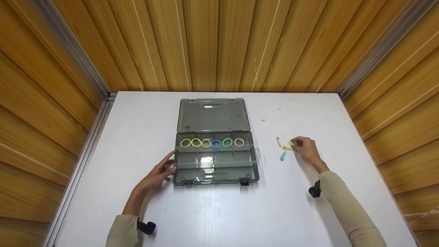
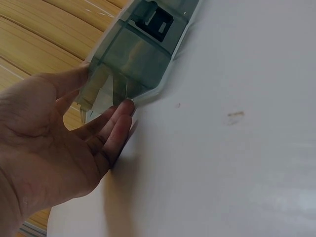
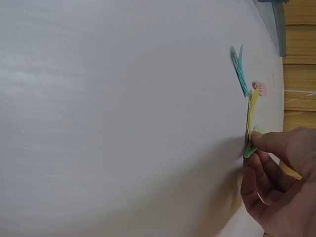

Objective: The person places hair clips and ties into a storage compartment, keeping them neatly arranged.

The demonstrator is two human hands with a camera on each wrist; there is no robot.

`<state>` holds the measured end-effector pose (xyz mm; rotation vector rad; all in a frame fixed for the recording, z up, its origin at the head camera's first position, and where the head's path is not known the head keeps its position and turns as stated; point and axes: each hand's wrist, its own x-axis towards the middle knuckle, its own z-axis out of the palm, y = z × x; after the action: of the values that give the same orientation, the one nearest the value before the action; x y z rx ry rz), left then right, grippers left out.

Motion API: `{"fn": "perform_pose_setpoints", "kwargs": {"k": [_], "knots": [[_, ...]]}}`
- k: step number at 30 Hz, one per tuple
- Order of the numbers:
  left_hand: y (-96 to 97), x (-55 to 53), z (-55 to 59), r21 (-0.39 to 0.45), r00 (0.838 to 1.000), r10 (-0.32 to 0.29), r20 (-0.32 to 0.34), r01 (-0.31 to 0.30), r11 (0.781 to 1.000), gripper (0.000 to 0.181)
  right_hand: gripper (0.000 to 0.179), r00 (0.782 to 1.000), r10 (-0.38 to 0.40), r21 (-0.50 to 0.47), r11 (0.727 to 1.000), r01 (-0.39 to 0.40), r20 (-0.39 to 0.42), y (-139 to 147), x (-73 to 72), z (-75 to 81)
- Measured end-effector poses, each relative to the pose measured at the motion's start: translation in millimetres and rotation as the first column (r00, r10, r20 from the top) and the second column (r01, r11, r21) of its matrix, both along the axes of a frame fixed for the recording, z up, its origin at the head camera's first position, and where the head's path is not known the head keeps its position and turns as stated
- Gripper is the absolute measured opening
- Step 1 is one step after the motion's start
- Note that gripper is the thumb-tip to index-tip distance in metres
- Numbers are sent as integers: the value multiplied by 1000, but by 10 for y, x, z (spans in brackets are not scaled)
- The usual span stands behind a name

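Observation:
A grey translucent organizer box [image 1: 215,173] lies with its lid [image 1: 214,116] folded back on the table. My left hand [image 1: 158,175] rests against the box's left side; in the left wrist view its thumb and fingertips touch the wall near a corner. Several hair ties, including a blue one [image 1: 216,144], stand along the back compartments. To the right, my right hand [image 1: 305,149] pinches a light green snap hair clip [image 3: 251,149] between thumb and fingers, low over the table. Close by lie a yellow clip [image 1: 287,148], a pink clip [image 1: 278,141] and a teal clip [image 1: 283,156].
The white table [image 1: 212,212] meets a wood-patterned wall [image 1: 219,44] at the back. Two latches stick out at the box's front, one a black latch [image 1: 244,182]. A small scrap [image 1: 263,119] lies right of the lid.

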<state>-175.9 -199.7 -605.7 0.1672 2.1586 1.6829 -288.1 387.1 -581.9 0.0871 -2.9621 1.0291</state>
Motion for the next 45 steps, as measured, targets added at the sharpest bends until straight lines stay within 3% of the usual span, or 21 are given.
{"fn": "perform_pose_setpoints", "kwargs": {"k": [7,16,27,36,39,45], "knots": [[5,-28,10,-14,1000,-9,8,9,1000,70,23,1000,-5,-17,1000,5,-12,-27,-17,94],[-9,-17,-2,-17,1000,-12,-4,12,1000,71,22,997,75,-49,996,-76,-15,-271,-61,322],[-18,-1,18,9,999,-34,-12,34,999,71,26,982,174,-214,964,-155,72,-757,-97,582],[-36,-30,20,4,999,-37,-37,37,999,70,31,935,311,-435,875,-212,171,-1328,31,791],[-30,-18,13,-5,1000,-21,-18,21,1000,71,32,909,369,-478,845,-240,196,-1487,75,803],[-10,-19,19,-3,1000,-19,1,19,1000,71,32,867,441,-504,817,-280,233,-1793,102,745]]}}
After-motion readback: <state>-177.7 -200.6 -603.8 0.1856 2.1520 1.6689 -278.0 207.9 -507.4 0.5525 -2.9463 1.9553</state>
